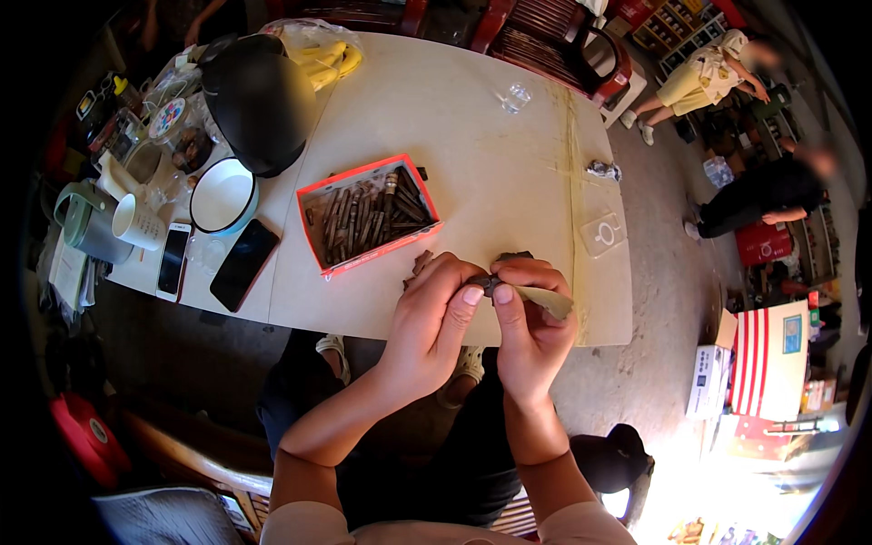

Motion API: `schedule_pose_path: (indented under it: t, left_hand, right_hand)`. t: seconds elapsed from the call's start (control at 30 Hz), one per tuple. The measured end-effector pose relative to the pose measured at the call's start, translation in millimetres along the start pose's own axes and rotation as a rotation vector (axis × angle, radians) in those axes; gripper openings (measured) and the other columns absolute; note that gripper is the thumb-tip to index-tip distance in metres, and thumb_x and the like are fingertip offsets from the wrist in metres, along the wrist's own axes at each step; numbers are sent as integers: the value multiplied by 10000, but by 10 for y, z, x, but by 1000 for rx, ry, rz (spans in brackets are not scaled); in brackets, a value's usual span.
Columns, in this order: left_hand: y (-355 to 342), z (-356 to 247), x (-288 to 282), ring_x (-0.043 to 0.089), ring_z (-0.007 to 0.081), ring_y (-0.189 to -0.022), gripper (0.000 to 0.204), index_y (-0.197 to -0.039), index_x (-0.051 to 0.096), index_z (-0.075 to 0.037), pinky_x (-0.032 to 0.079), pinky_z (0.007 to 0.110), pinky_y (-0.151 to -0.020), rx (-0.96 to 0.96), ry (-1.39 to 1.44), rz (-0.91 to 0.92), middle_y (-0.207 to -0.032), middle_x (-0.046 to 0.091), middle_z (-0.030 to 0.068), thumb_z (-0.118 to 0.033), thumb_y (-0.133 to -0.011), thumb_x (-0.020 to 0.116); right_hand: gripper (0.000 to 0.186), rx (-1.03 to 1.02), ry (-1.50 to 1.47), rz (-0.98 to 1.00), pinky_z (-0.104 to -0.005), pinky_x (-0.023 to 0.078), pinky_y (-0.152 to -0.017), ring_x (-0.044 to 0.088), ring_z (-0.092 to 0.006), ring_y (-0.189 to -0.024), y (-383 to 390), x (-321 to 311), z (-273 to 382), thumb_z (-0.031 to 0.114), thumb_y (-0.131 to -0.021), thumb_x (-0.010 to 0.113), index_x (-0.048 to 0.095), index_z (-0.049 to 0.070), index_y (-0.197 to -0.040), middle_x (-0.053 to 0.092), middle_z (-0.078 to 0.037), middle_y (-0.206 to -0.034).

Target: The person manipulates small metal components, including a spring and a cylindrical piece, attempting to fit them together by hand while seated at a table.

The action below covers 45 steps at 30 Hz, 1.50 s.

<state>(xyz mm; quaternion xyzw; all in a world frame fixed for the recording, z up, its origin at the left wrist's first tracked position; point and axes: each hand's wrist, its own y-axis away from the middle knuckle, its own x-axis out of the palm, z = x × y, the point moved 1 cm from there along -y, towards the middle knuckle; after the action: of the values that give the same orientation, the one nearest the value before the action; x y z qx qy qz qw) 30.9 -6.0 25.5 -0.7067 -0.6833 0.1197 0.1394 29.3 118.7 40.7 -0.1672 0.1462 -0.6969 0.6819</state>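
Note:
Close to the table's near edge, my left hand [434, 313] and my right hand [534, 322] meet, thumbs side by side. Both pinch a small dark brown piece [484, 283], mostly covered by the fingers; its kind cannot be made out. A stiff olive-tan strip [548, 300], perhaps sandpaper, sticks out from the fingers of my right hand. Just beyond my left hand lie brown scraps [421, 263], and a dark bit [513, 256] shows behind my right fingers. Farther off stands a red-rimmed open box [316, 238] filled with several dark, slender, stick-like pieces.
To the left are a black phone [245, 265], a white phone [173, 261], an enamel bowl [224, 195], a paper cup [138, 223] and a grey-green jug [91, 232]. Bananas [327, 65] lie beside a black bag [254, 104]. Two people [704, 77] stand off to the right.

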Motion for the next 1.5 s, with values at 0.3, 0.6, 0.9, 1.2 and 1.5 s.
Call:
schedule_pose_path:
  t: [0.3,0.6,0.9,1.2,1.5]
  left_hand:
    - [11,34,77,496,307,-732,125,-923,549,25,417,386,-654,287,-288,-91,-822,508,134,-71,-853,590]
    - [0,100,130,505,281,-732,104,-934,548,23,422,368,-667,277,-221,-52,-817,512,120,-61,-875,567]
    - [18,-1,96,509,236,-695,165,-918,530,29,418,320,-646,87,160,-17,-782,507,114,-122,-966,480]
    - [26,3,37,475,308,-701,129,-904,533,24,405,381,-639,244,-231,-68,-791,475,123,-84,-866,592]
    - [-20,46,41,494,315,-751,225,-950,559,11,410,425,-698,507,-550,-68,-826,499,126,-95,-778,658]
  right_hand:
    - [105,-70,145,-30,-236,432,-752,520,-123,-860,25,19,58,-48,-874,577,572,-14,-973,530,-80,-978]
    - [80,-28,41,3,-240,435,-766,527,-136,-879,5,-46,41,-15,-892,576,577,-4,-971,527,-96,-1021]
    - [102,-67,-114,-32,-277,484,-774,542,-153,-914,34,-21,31,24,-891,597,584,-5,-988,529,-141,-1103]
    - [136,-86,105,-5,-242,445,-772,535,-136,-875,42,32,65,-49,-874,579,573,-10,-1004,546,-104,-1010]
    - [126,-26,91,-43,-226,430,-746,528,-124,-851,67,16,50,-51,-880,558,553,-13,-1000,542,-93,-998]
